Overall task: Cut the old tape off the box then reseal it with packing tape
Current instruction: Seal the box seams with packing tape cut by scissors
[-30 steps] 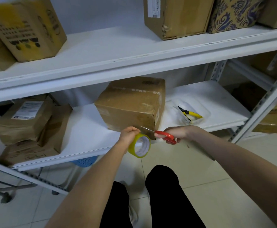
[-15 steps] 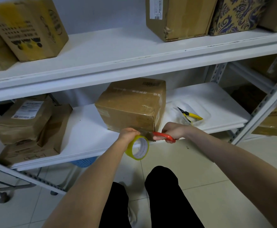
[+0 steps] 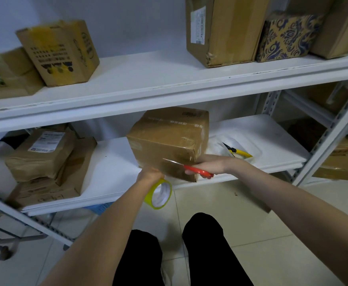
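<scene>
A brown cardboard box [image 3: 169, 139] wrapped in glossy tape stands on the lower white shelf [image 3: 111, 162], its near corner at the shelf's front edge. My right hand [image 3: 208, 165] grips red-handled scissors [image 3: 197, 171], whose blades lie across the box's front face pointing left. My left hand [image 3: 149, 175] is at the box's lower front edge and holds a yellowish roll of packing tape [image 3: 159, 194], which hangs below the shelf edge.
Yellow-handled cutters [image 3: 238, 152] lie on a clear plastic bag right of the box. Taped parcels [image 3: 43, 155] are stacked at the shelf's left. More cartons [image 3: 59, 52] and a patterned box [image 3: 286, 36] stand on the upper shelf. A metal upright [image 3: 330, 137] rises at the right.
Both hands have moved up against the box's front face. The scissor blades now lie across the box, and the tape roll has swung down below my left hand.
</scene>
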A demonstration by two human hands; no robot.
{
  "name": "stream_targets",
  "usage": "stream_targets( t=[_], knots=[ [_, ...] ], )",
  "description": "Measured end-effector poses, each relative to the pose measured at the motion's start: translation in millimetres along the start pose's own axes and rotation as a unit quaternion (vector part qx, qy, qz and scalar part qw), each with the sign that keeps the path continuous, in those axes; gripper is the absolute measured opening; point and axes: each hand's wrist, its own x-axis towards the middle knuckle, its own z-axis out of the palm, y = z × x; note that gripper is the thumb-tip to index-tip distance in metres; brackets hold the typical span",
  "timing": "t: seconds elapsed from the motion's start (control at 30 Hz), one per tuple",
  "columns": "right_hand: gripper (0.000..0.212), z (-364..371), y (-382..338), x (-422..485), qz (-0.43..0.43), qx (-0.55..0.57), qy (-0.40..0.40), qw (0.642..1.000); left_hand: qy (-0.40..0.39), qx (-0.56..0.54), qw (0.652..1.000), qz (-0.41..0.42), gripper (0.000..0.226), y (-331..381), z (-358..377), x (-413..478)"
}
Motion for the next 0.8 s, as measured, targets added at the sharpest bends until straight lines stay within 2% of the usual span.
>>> stream_targets(
  t=[0.07,0.17,0.23,0.33,0.43,0.5,0.57,0.6,0.67,0.7,0.73,0.8],
  knots=[
    [0.050,-4,-15,4,-0.030,-0.029,0.137,0.990,0.005,-0.021,1.000,0.005,0.013,1,-6,-3],
    [0.046,-8,-40,16,-0.006,-0.107,0.356,0.928,0.028,-0.052,0.998,0.032,0.014,8,-17,-11],
    [0.049,-13,-49,25,0.021,-0.158,0.425,0.891,0.047,-0.058,0.996,0.050,0.020,11,-24,-12],
    [0.058,-20,-50,42,0.049,-0.197,0.417,0.886,0.059,-0.068,0.993,0.069,0.020,13,-31,-11],
    [0.055,-23,-49,55,0.054,-0.217,0.393,0.892,0.068,-0.086,0.991,0.080,0.022,13,-38,-8],
    [0.049,-18,-54,57,0.042,-0.238,0.417,0.876,0.075,-0.091,0.989,0.085,0.019,12,-42,-6],
    [0.039,-9,-58,55,-0.018,-0.288,0.484,0.826,0.084,-0.090,0.989,0.083,0.016,11,-45,-5],
    [0.032,-2,-57,54,-0.078,-0.318,0.510,0.795,0.093,-0.086,0.989,0.081,0.015,10,-47,-5],
    [0.025,16,-49,58,-0.229,-0.388,0.513,0.731,0.107,-0.065,0.988,0.093,0.013,11,-52,-4],
    [0.025,25,-42,61,-0.277,-0.430,0.494,0.703,0.109,-0.051,0.987,0.104,0.013,13,-53,-4],
    [0.029,32,-34,63,-0.293,-0.472,0.480,0.680,0.109,-0.038,0.987,0.116,0.013,14,-55,-3],
    [0.041,36,-20,70,-0.245,-0.533,0.469,0.660,0.102,-0.029,0.985,0.135,0.013,18,-56,-3]
  ],
)
